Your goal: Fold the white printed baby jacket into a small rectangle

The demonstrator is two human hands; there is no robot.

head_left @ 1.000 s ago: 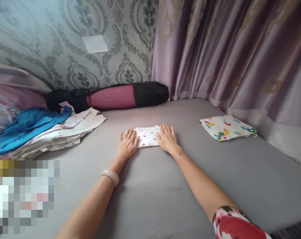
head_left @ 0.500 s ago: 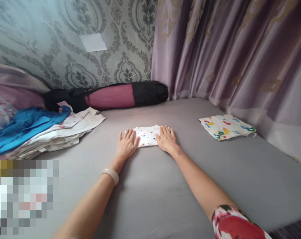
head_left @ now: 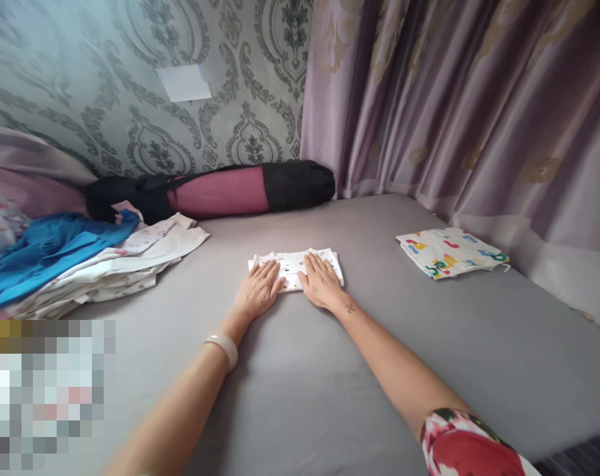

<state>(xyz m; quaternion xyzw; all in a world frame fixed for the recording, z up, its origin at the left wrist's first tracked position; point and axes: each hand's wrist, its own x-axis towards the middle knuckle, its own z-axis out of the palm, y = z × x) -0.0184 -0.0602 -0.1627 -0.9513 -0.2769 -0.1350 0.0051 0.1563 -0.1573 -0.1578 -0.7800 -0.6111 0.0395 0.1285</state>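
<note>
A small white garment with a tiny print (head_left: 293,263) lies folded into a flat rectangle on the grey bed sheet (head_left: 290,396). My left hand (head_left: 259,288) rests flat on its left part, fingers stretched out. On the right part lies my right hand (head_left: 322,281), palm down with the fingers extended. Both palms hide portions of the cloth, while its right end shows beyond my right hand. Neither hand grips anything.
A folded white cloth with colourful letters (head_left: 453,252) lies to the right. At left is a pile of clothes (head_left: 102,264), topped by a blue garment (head_left: 57,248). Behind, a black and maroon long bag (head_left: 221,192) lies along the wall. Purple curtains (head_left: 429,99) hang at right.
Both hands have slid inward over the folded garment, my right hand moving left and my left hand slightly right. More of the garment's two ends now shows.
</note>
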